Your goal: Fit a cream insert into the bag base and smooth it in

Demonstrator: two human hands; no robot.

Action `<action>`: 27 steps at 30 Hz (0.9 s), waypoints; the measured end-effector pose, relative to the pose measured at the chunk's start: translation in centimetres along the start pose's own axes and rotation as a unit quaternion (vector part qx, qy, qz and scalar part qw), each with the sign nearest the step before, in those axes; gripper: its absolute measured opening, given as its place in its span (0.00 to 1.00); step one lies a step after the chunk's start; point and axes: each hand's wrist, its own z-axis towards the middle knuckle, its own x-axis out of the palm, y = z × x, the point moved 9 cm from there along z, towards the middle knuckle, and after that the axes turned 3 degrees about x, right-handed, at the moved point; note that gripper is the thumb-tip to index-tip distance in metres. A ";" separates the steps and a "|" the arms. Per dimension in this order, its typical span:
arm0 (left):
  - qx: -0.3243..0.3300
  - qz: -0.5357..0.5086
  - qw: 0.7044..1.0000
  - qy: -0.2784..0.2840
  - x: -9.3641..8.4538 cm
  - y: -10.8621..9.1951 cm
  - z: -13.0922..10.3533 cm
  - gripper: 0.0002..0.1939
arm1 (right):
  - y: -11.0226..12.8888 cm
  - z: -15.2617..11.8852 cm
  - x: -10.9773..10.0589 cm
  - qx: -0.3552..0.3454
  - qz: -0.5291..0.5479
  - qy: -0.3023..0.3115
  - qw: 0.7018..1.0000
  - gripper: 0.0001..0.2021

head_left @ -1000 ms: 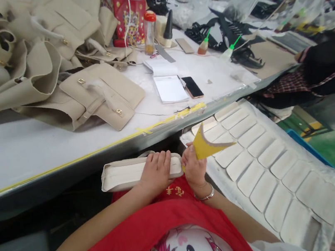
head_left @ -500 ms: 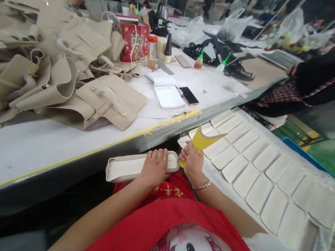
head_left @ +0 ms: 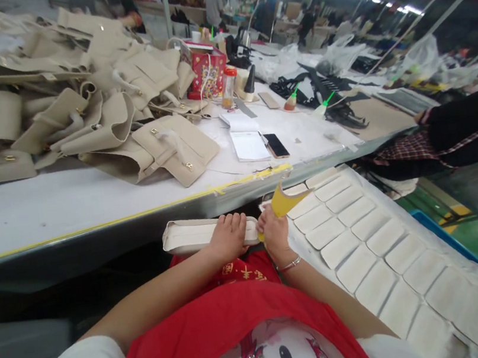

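Note:
My left hand (head_left: 229, 234) is closed over the right part of a long, narrow beige bag piece (head_left: 188, 234), its fingers laid across the pale inner face. The piece has a raised rim and lies level in front of the red apron, below the table edge. My right hand (head_left: 276, 236) grips a yellow tool (head_left: 287, 200) by its lower part, against the right end of the piece. The tool's wide top end has a concave curve and points up and right. What its lower tip touches is mostly hidden by my fingers.
Beige bags (head_left: 171, 147) are heaped on the white table (head_left: 76, 203) at left. A notepad (head_left: 249, 144), a phone (head_left: 276, 145) and glue bottles (head_left: 291, 99) lie farther right. Rows of pale panels (head_left: 374, 284) cover a board beside my right arm. A person in dark clothes (head_left: 477, 119) is at right.
The whole view has shifted, so the table things appear farther right and slightly lower. Both hands keep their hold on the bag piece and the yellow tool, with little visible movement.

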 end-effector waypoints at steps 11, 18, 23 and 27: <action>-0.011 -0.064 0.997 0.038 -0.2 0.7 0.2 0.43 | -0.3 -2.2 0.4 -0.052 0.064 -0.045 0.996 0.10; -0.072 -0.141 0.985 0.075 0.0 1.9 1.3 0.36 | 3.3 -0.3 -2.8 -0.082 0.159 -0.081 0.981 0.11; -0.069 -0.165 0.976 0.121 0.4 1.9 2.2 0.35 | 2.0 1.4 -1.7 -0.050 0.175 -0.088 0.979 0.11; -0.068 -0.170 0.975 0.122 0.5 2.0 2.3 0.36 | 1.0 2.2 -1.0 -0.056 0.078 -0.073 0.993 0.10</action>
